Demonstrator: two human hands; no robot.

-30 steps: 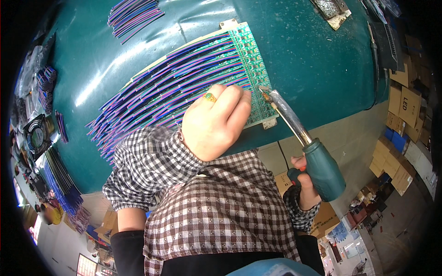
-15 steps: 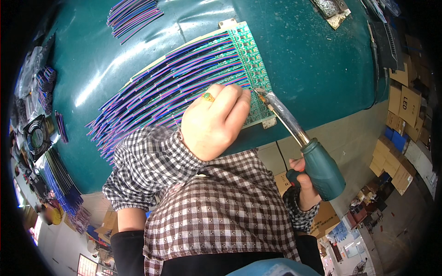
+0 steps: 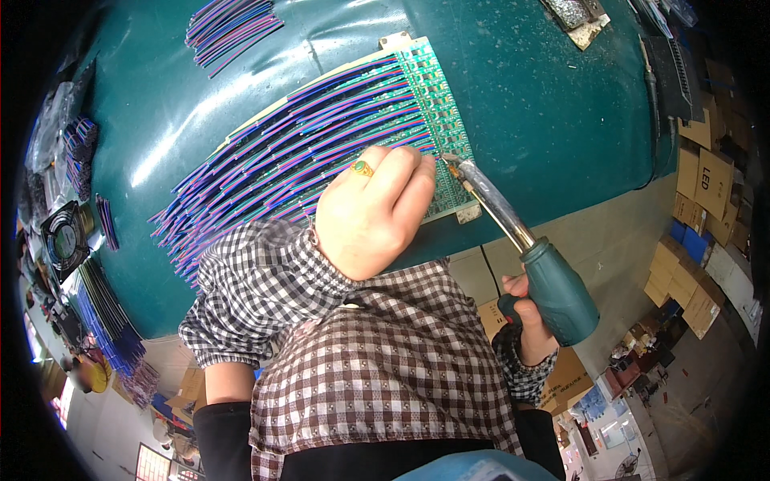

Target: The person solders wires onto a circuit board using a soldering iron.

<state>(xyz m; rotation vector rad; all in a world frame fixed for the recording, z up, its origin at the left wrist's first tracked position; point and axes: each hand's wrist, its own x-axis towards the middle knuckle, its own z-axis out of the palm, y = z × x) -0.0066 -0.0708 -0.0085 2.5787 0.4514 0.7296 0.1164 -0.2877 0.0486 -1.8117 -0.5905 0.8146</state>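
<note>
wire bundle (image 3: pixel 233 28) | black fan (image 3: pixel 66 239) | cardboard boxes (image 3: pixel 706 184) | green table (image 3: pixel 561 120)

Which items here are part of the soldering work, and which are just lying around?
In use:
- soldering iron, tip at the board edge, held in the right hand
- green circuit board strip
- blue and purple wires laid across it, pressed down by the left hand

Lying about:
- loose wire bundle at the table's far side
- small fan
- cardboard boxes

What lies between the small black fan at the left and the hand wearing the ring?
In the head view, between the black fan and the left hand lies bare green table, then the row of purple-blue wires running under that hand.
</note>
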